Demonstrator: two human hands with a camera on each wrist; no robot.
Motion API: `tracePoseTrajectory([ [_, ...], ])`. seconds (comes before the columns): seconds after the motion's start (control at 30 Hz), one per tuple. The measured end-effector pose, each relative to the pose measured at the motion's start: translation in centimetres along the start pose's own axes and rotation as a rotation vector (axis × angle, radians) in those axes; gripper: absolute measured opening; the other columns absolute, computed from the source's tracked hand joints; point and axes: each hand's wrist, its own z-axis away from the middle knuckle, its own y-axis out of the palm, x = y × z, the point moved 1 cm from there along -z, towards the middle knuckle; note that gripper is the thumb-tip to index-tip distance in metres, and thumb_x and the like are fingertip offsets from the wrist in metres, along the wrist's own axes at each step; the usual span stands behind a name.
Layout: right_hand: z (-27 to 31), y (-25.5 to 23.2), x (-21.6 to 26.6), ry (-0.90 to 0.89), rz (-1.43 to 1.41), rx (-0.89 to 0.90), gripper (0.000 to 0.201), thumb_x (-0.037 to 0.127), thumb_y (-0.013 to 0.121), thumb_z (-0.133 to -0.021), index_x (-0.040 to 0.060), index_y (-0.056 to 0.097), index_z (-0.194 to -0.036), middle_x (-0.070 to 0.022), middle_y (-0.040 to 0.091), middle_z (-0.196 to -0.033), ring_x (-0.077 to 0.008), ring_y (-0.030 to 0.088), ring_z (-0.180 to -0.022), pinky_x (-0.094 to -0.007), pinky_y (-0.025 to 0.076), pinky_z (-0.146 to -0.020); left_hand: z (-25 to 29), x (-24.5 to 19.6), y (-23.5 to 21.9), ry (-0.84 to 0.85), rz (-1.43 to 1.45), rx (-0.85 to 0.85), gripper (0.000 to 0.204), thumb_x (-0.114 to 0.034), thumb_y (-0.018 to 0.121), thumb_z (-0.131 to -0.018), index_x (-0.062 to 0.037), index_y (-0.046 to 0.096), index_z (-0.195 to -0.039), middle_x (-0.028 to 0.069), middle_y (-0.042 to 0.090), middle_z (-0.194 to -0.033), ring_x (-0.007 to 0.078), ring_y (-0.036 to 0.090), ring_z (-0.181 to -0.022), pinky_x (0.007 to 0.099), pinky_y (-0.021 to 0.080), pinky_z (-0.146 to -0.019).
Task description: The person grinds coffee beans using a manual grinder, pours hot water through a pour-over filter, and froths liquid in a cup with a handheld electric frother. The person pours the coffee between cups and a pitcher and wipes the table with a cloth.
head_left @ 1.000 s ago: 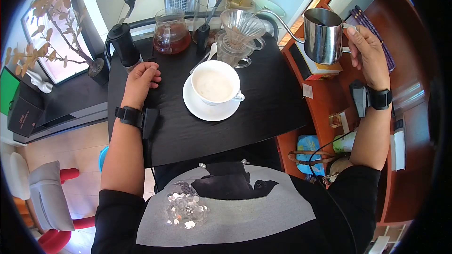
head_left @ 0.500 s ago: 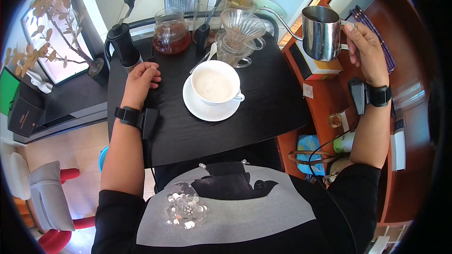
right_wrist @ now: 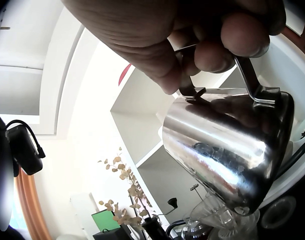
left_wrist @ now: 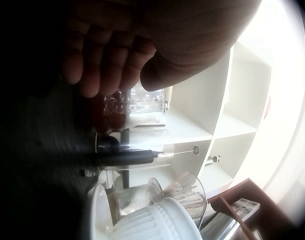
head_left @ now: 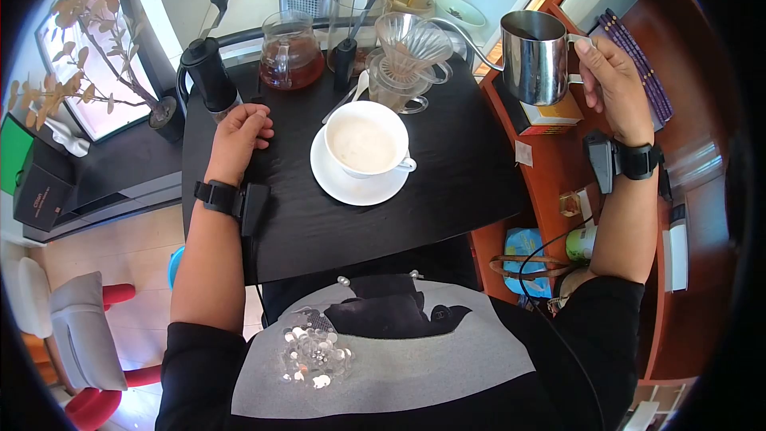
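Note:
My right hand grips the handle of a shiny steel gooseneck kettle, raised at the right with its spout pointing left. The kettle looks nearly upright in the head view; its contents do not show clearly. Loosely curled and holding nothing, my left hand rests on the black table, close to the hand coffee grinder. Between both hands a white cup with a pale, milky drink stands on a white saucer.
Behind the cup are a glass carafe of reddish-brown liquid, a black milk frother and a clear coffee dripper on a glass server. A wooden shelf borders the table's right side. A potted plant stands left.
The right hand has brought the kettle a little to the left, its spout nearer the dripper. The left hand and cup have stayed where they were.

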Motion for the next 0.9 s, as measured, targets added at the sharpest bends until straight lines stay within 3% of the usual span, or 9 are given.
tracePoseTrajectory([
  [0.9,-0.06,0.24,-0.85,0.014,0.055,0.017,0.027,0.035,0.054,-0.085,0.011,0.054,-0.073,0.0069,0.041,-0.054,-0.0012,0.037,-0.044,-0.0157,0.025,-0.039,0.02,0.0,0.12,0.004,-0.027,0.009,0.019,-0.02,0.051,-0.086,-0.0048,0.057,-0.097,0.0017,0.057,-0.08,0.0095,0.055,-0.071,0.0202,0.044,-0.06],
])
